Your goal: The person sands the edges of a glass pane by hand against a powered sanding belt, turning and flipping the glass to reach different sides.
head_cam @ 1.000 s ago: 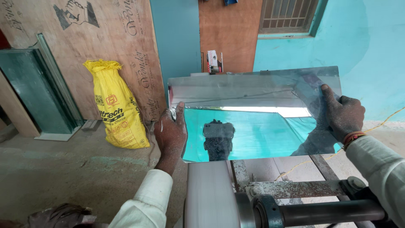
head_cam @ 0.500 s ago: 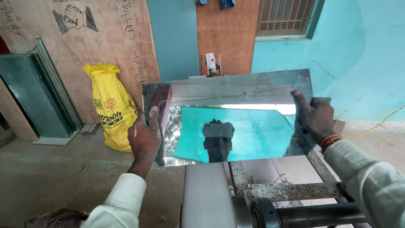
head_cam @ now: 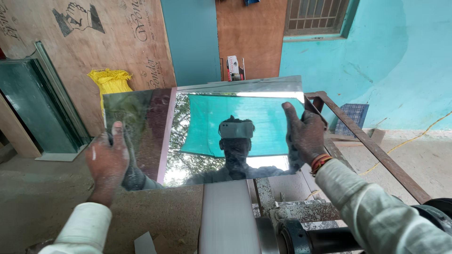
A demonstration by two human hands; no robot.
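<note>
I hold a rectangular mirror sheet (head_cam: 207,136) flat in front of me, over the white belt of a machine (head_cam: 228,216). My left hand (head_cam: 107,160) grips its left edge, thumb on top. My right hand (head_cam: 305,132) grips its right edge, fingers over the face. The glass reflects a person with a head camera, trees and a teal awning.
A rusty metal frame (head_cam: 372,146) runs along the right of the machine, with a dark roller (head_cam: 301,237) at the bottom. A yellow sack (head_cam: 110,82) leans on plywood boards (head_cam: 94,42) at the back left, beside stacked glass sheets (head_cam: 33,108). A blue crate (head_cam: 353,115) sits by the teal wall.
Both hands have carried the mirror to the left, so it now hides most of the yellow sack. The view has also shifted.
</note>
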